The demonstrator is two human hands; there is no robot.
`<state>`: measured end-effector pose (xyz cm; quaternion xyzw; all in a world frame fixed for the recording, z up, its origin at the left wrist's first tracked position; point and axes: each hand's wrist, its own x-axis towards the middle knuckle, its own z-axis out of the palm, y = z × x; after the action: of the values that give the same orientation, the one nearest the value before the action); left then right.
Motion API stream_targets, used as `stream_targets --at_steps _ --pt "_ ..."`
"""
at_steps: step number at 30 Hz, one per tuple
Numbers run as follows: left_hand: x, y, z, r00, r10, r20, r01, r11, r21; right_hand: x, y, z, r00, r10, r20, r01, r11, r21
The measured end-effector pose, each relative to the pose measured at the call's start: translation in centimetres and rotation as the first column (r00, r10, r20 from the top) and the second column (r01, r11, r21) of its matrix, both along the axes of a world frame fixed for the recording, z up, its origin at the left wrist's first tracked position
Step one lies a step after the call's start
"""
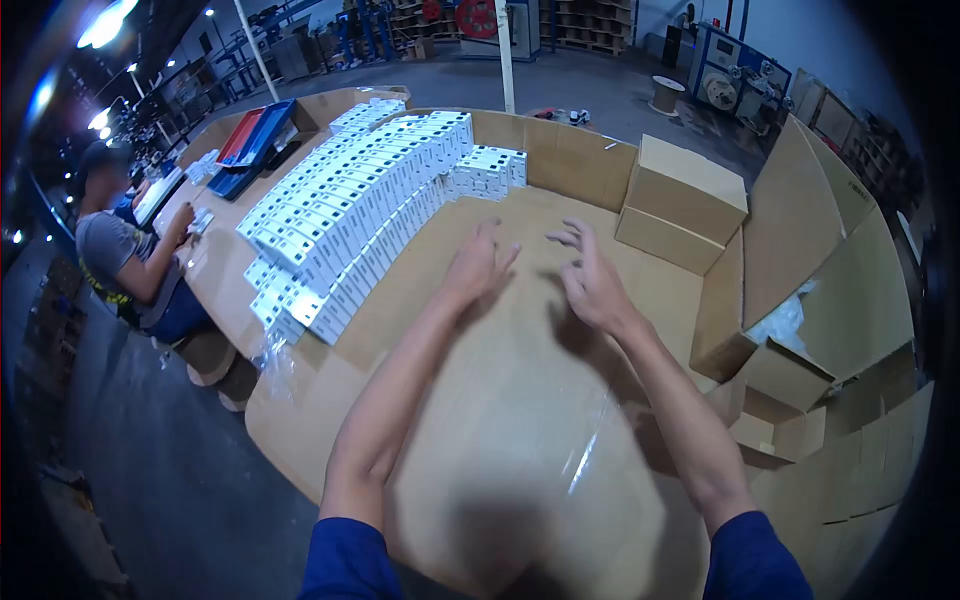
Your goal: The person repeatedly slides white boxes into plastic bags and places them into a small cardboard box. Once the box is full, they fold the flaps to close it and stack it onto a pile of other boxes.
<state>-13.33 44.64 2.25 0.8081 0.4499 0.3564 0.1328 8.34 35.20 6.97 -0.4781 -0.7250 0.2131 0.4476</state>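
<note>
My left hand (480,262) is held over the cardboard-covered table (500,370), fingers apart and nothing in them. To its right, my right hand (592,278) hovers with spread, slightly curled fingers, also holding nothing. Left of my hands stand long stacked rows of small white boxes (350,190) with dark marks on them. A lower group of white boxes (488,172) sits at the end of these rows, beyond my left hand. A closed brown carton (688,190) lies to the far right of my right hand.
Large open cartons (800,220) with clear plastic (785,325) stand at the right, above a small open box (775,430). Red and blue trays (255,145) lie at the far left. A seated co-worker (130,240) handles something small there. Cardboard walls (570,160) edge the table.
</note>
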Motion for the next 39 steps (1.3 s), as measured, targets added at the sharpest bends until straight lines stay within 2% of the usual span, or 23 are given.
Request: stream_targets --at_steps 2,4,7,10,17,20,24,27,28,29,30,31,32,33,34,35,37,39 --pt "-0.2 5.2 0.1 1.0 0.01 0.002 -0.011 0.995 0.096 -1.4 7.3 -1.2 0.988 0.026 0.15 -0.032 0.999 0.039" --pt "-0.2 8.4 0.1 1.0 0.016 0.015 -0.018 0.992 0.125 -2.2 13.6 -3.5 0.988 0.055 0.142 -0.064 0.996 0.064" --pt "-0.6 12.4 -0.5 0.993 0.014 -0.116 0.033 0.92 0.39 -2.9 19.2 -4.3 0.989 0.042 0.14 -0.052 0.996 0.072" --pt "-1.1 14.2 -1.5 0.976 0.037 -0.213 0.053 0.914 0.402 -3.2 22.2 -4.8 0.982 0.007 0.188 -0.025 0.995 0.093" --pt "-2.0 14.3 -1.6 0.984 -0.018 -0.176 0.099 0.881 0.463 -3.2 23.6 -5.5 0.962 -0.012 0.271 -0.028 0.989 0.145" --pt "-1.9 14.8 -1.7 0.99 -0.024 -0.141 0.082 0.901 0.426 -3.4 23.1 -4.2 0.956 0.027 0.293 -0.02 1.0 -0.024" --pt "-1.8 14.7 -0.9 0.963 0.17 -0.21 -0.035 0.848 0.528 -3.3 23.8 -4.8 0.946 -0.005 0.324 -0.009 0.999 0.04" --pt "-2.4 14.0 -0.9 0.921 0.232 -0.312 -0.044 0.86 0.509 -2.8 23.3 -4.4 0.945 -0.006 0.326 -0.007 0.999 0.038" --pt "-2.3 13.5 -0.9 0.938 0.232 -0.258 -0.063 0.844 0.532 -2.8 22.1 -3.8 0.951 -0.011 0.308 -0.009 0.998 0.064" --pt "-2.4 12.7 -1.0 0.96 0.196 -0.198 -0.061 0.842 0.537 -2.8 20.9 -3.2 0.957 -0.018 0.289 -0.007 0.996 0.087" --pt "-2.4 11.3 -0.5 0.978 0.154 -0.138 -0.056 0.84 0.54 -2.5 21.1 -4.7 0.975 -0.029 0.22 -0.022 0.974 0.226" --pt "-2.2 9.7 0.1 0.992 0.099 -0.078 -0.042 0.841 0.54 -3.3 18.6 -3.7 0.998 -0.046 -0.031 0.046 0.999 0.007" --pt "-1.7 7.6 0.7 0.997 0.073 -0.004 -0.062 0.869 0.49 -4.3 15.6 -2.6 0.952 -0.137 -0.274 0.075 0.972 -0.224" --pt "-0.9 5.1 1.7 0.997 0.033 0.069 -0.059 0.902 0.428 -4.0 13.6 -2.5 0.921 -0.175 -0.349 0.031 0.924 -0.381" --pt "0.1 1.9 3.2 0.994 0.026 0.104 -0.062 0.932 0.356 -4.3 9.1 -0.2 0.825 -0.128 -0.551 -0.156 0.884 -0.44" --pt "1.0 -0.6 4.0 0.99 0.025 0.142 -0.065 0.957 0.284 -4.0 6.9 -0.6 0.79 -0.1 -0.605 -0.218 0.876 -0.43" --pt "0.6 -1.9 2.2 0.993 -0.108 0.048 0.079 0.908 0.411 -3.0 1.3 0.1 0.736 -0.063 -0.674 -0.258 0.895 -0.365" --pt "2.9 -6.8 3.9 0.981 -0.192 -0.028 0.179 0.84 0.512 -1.5 -3.4 1.3 0.649 -0.052 -0.759 -0.24 0.933 -0.269"
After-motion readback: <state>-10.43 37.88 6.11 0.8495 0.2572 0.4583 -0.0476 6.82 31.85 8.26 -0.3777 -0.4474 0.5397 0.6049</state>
